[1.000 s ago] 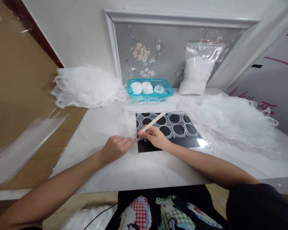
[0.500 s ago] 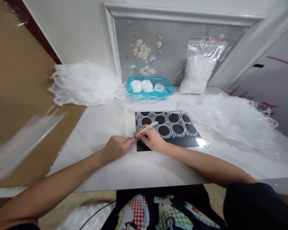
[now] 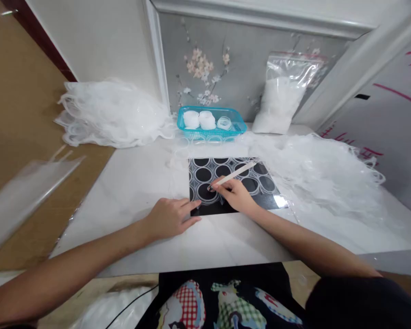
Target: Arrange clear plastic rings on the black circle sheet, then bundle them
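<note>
Two hands work the black mat (image 3: 236, 208): left hand (image 3: 169, 218) lies flat, fingers apart, pinning its near edge; right hand (image 3: 238, 194), fingers clamped on a thin stick (image 3: 233, 174), touches a ring (image 3: 205, 191). Slipping could tear the film rings.

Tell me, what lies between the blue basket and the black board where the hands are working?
In the head view, a strip of white tabletop with thin translucent rings lies between the blue basket and the black board.

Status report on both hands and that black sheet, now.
Right hand grips the thin stick, tip on a ring of the black sheet. Left hand flat at the sheet's left edge, fingers spread. White film heap crowds the right side.
</note>
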`<state>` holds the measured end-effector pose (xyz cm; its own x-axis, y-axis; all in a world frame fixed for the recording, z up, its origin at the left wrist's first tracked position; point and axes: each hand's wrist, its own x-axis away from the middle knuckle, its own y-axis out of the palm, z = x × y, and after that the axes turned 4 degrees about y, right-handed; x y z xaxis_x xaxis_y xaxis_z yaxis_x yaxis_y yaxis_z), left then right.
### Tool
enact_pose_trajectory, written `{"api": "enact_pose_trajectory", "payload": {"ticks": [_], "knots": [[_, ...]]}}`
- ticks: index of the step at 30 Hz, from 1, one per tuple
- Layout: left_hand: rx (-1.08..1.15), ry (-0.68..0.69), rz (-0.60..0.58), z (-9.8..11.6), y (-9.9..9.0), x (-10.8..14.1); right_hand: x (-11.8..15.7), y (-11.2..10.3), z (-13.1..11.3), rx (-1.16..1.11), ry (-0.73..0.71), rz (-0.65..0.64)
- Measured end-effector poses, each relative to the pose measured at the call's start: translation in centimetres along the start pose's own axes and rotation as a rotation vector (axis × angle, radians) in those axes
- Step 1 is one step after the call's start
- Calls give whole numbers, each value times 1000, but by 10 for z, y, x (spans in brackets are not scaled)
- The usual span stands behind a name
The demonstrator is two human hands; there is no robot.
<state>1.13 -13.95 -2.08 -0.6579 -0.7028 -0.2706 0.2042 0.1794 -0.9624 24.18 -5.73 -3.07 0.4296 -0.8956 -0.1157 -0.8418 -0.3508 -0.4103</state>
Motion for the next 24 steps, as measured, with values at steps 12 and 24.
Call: {"api": "enact_pose_trajectory", "payload": {"ticks": [12,24], "knots": [[-170,39,-174,20,8,-15,15,9,-12,55,-60,-45],[-203,48,-100,20,14,-13,27,13,-7,389,-265,23]]}}
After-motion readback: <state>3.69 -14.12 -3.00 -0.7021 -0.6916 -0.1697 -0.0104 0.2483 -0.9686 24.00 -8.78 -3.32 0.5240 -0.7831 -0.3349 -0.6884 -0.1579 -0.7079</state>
